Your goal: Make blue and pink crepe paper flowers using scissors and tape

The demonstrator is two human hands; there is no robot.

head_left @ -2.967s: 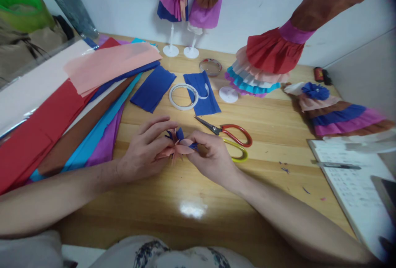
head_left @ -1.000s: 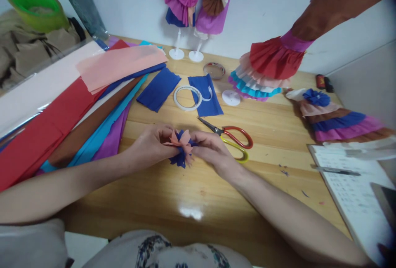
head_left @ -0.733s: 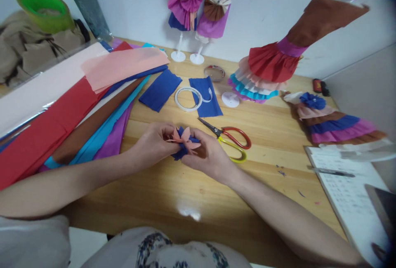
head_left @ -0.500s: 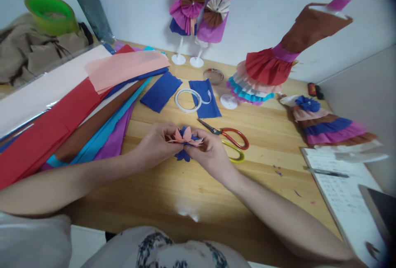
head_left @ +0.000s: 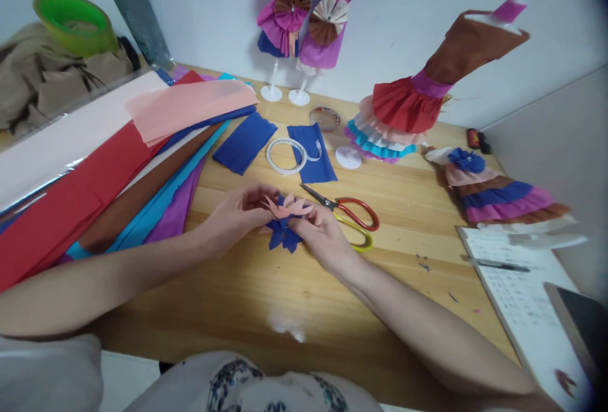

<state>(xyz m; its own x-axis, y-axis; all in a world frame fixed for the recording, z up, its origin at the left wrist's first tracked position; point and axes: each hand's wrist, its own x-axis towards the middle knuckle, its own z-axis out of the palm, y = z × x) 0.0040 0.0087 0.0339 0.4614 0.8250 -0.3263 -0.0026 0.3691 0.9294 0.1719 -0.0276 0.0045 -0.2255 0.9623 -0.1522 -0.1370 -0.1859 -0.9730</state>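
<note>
Your left hand and right hand both pinch the small pink-and-blue crepe-paper flower just above the wooden surface, near the red-handled scissors. Both petal layers look joined; fluffing seems left.

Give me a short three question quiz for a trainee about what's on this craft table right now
1. True or false: both hands hold the paper flower above the table.
2. Which lies nearest the right hand? A) scissors B) tape ring C) pen
3. What two colours is the paper flower?

Key
1. True: the left hand and the right hand pinch it from either side.
2. A: the scissors lie just behind the right hand.
3. Pink petals on top, dark blue below.
</note>
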